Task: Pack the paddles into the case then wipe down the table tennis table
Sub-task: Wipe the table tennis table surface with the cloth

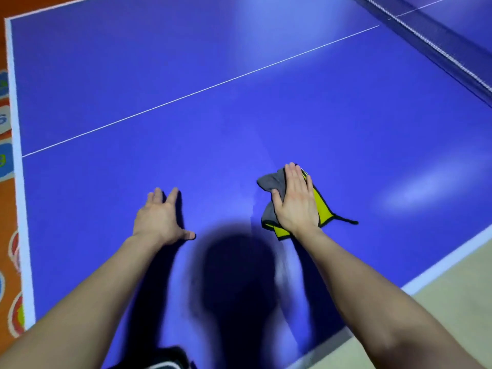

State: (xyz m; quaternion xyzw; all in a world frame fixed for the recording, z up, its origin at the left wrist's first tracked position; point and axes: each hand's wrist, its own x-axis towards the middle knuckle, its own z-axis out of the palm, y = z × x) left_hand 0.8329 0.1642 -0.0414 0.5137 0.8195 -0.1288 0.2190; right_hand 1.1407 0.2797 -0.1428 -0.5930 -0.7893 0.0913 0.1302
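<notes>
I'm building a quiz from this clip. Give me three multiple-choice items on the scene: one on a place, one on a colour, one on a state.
1. Where is the cloth?
A. under the right hand
B. on the floor
C. in a case
2. The cloth's colours?
A. red and white
B. grey and yellow
C. all black
3. The left hand is:
A. holding a paddle
B. clenched in the air
C. flat on the table

A: the right hand presses it down.
B: both sides show.
C: its fingers lie spread on the blue top.
</notes>
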